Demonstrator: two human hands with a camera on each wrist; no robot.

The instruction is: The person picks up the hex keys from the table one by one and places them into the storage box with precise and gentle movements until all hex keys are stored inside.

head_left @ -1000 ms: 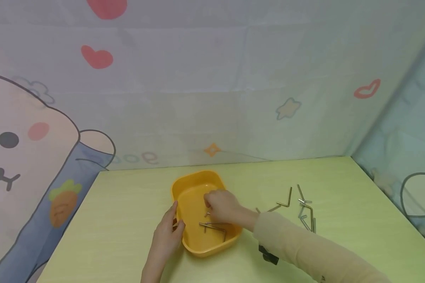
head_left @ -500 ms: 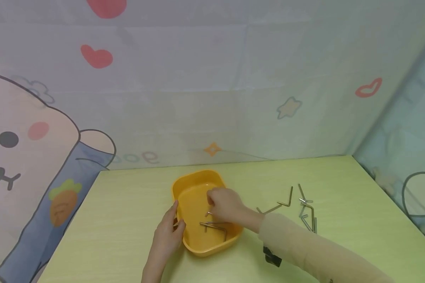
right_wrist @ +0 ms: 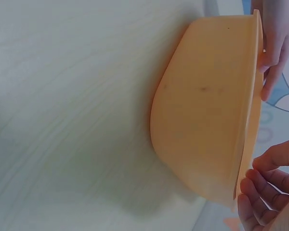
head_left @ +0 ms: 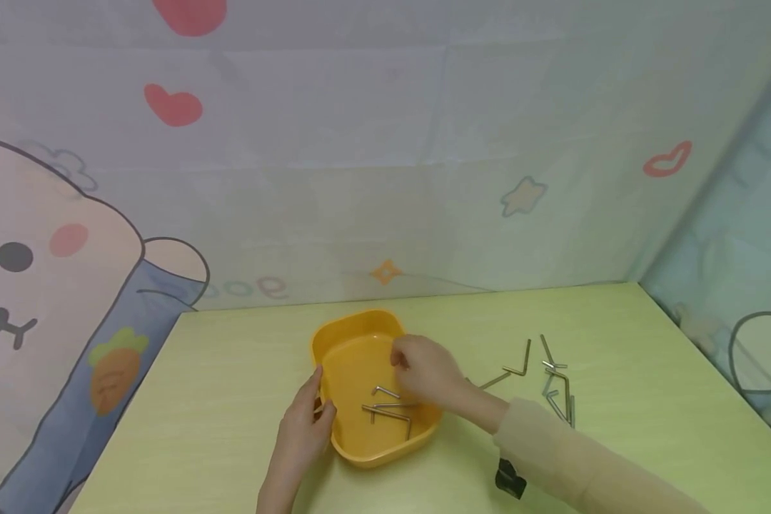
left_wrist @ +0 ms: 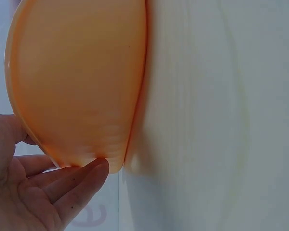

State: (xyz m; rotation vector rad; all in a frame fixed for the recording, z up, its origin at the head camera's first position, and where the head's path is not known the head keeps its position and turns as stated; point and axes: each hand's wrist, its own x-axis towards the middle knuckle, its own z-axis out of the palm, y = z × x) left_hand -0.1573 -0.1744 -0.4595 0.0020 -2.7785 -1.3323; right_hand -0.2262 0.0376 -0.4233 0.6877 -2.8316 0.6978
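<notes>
A yellow plastic tray stands on the table, with several L-shaped hex keys lying inside it. My left hand grips its left rim; in the left wrist view the thumb is at the rim and the fingers lie against the outer wall. Over the tray's right rim is my right hand, its fingers loosely curled. Nothing shows between those fingers in the right wrist view. One short hex key lies just left of the right hand.
More hex keys lie loose on the table to the right of the tray, one pair nearer to it. A printed cloth hangs behind the table. A small black device is under the right sleeve.
My right hand has moved right, from inside the tray towards its right rim, uncovering more of the short hex key. My left hand and the tray have stayed put.
</notes>
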